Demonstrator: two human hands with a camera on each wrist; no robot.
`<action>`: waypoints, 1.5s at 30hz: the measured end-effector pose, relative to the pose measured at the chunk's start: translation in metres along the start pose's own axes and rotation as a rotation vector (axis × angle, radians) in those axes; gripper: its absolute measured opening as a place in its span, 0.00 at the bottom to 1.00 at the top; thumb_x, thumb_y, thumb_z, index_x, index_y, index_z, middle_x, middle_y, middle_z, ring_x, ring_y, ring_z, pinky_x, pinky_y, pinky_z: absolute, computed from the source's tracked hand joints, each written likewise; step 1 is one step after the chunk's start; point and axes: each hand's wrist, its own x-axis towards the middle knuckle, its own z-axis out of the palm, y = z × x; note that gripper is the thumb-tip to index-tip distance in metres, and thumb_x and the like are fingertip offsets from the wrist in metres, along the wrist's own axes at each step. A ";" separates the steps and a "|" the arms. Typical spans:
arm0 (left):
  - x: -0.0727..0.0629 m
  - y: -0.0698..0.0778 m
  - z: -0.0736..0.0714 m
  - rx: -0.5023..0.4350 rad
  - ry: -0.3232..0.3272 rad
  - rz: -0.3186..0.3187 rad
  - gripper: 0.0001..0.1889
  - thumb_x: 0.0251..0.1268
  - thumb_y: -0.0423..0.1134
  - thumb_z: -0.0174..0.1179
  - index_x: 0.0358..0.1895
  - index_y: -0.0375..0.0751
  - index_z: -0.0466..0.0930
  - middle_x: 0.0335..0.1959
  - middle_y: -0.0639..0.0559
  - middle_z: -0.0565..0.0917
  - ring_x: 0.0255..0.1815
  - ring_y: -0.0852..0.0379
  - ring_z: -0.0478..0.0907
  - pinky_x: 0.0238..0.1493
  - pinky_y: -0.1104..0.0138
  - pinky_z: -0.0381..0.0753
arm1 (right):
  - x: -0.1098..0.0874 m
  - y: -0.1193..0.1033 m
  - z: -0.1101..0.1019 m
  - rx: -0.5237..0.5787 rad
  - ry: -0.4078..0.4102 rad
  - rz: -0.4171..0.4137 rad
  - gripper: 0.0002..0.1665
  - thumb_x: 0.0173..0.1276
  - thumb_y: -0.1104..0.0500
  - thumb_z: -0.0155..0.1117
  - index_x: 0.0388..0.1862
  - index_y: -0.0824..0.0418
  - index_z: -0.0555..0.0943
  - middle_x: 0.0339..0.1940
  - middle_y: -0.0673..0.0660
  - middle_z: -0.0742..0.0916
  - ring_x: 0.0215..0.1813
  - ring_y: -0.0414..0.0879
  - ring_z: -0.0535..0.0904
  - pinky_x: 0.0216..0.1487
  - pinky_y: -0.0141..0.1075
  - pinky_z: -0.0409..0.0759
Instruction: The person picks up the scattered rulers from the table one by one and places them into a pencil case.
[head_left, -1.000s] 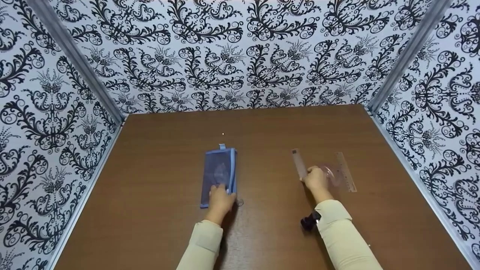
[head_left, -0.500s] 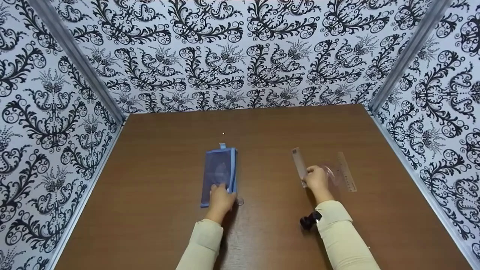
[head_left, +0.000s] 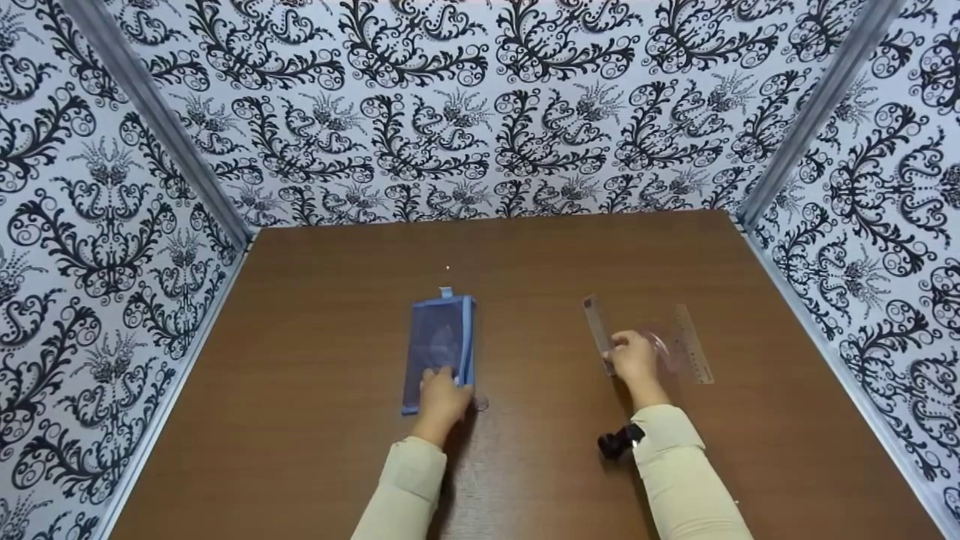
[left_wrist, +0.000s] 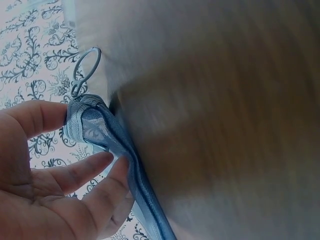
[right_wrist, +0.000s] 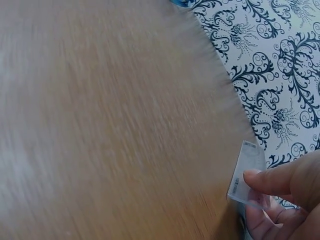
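Note:
In the head view, a blue mesh zip pouch (head_left: pixel 437 334) lies on the table with my left hand (head_left: pixel 444 397) at its near end. The left wrist view has that hand's thumb and fingers pinching the pouch's end beside the zip, where a ring pull (left_wrist: pixel 88 65) sticks out. To the right, my right hand (head_left: pixel 632 358) grips the near part of a clear ruler (head_left: pixel 594 315). Its thumb presses on the ruler's face in the right wrist view, with the fingers beneath. The ruler stands tilted, one long edge higher.
A second clear ruler (head_left: pixel 694 343) lies right of my right hand, beside a pinkish see-through curved piece (head_left: pixel 670 349), partly behind that hand. A black wrist camera (head_left: pixel 616 444) hangs by the right sleeve. Patterned walls (head_left: pixel 480 112) enclose the brown table (head_left: pixel 525 465) on three sides.
The ruler in my right hand has tipped, its face now looking narrower in the head view. My left hand and the pouch have stayed put.

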 end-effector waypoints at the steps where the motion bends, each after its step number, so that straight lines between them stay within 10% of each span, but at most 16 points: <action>1: 0.000 0.000 0.000 0.000 0.001 0.001 0.28 0.54 0.36 0.63 0.60 0.29 0.74 0.56 0.30 0.69 0.60 0.33 0.66 0.58 0.50 0.72 | 0.000 0.000 0.000 0.006 -0.002 0.001 0.20 0.57 0.69 0.65 0.49 0.76 0.78 0.45 0.72 0.84 0.47 0.65 0.80 0.49 0.53 0.76; 23: 0.002 0.000 0.001 0.028 -0.008 -0.008 0.28 0.55 0.38 0.63 0.59 0.28 0.74 0.59 0.29 0.69 0.60 0.33 0.67 0.59 0.48 0.71 | -0.006 -0.004 -0.002 0.420 -0.069 0.195 0.22 0.65 0.73 0.59 0.58 0.76 0.72 0.34 0.61 0.87 0.25 0.38 0.77 0.26 0.29 0.76; 45: 0.000 0.000 0.000 0.003 -0.024 -0.002 0.28 0.57 0.38 0.62 0.61 0.27 0.72 0.60 0.29 0.67 0.62 0.33 0.64 0.59 0.47 0.69 | -0.013 -0.014 0.011 0.481 -0.060 0.179 0.22 0.62 0.72 0.61 0.56 0.76 0.74 0.31 0.55 0.86 0.28 0.37 0.77 0.29 0.27 0.74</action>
